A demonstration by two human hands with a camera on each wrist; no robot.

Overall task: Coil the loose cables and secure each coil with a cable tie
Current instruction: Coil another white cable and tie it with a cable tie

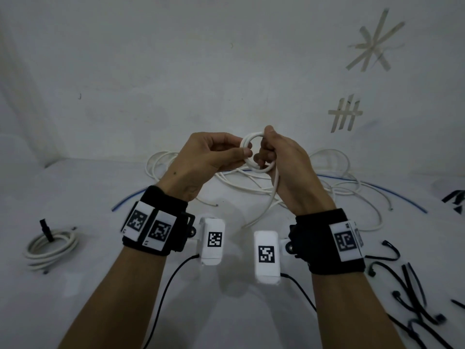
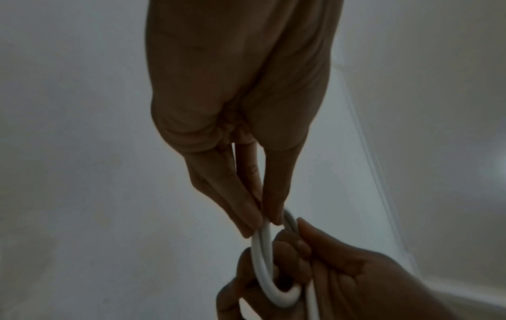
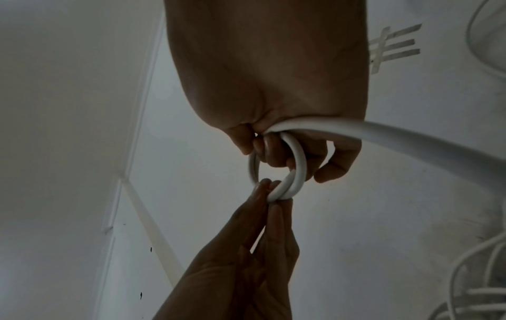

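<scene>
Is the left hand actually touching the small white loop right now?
Touching. In the right wrist view the left hand pinches the white loop between thumb and fingers, no gap showing; the head view agrees.

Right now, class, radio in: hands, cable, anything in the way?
Left hand pinches the small coil. Right hand grips it. Loose cables tangled beneath, untied.
</scene>
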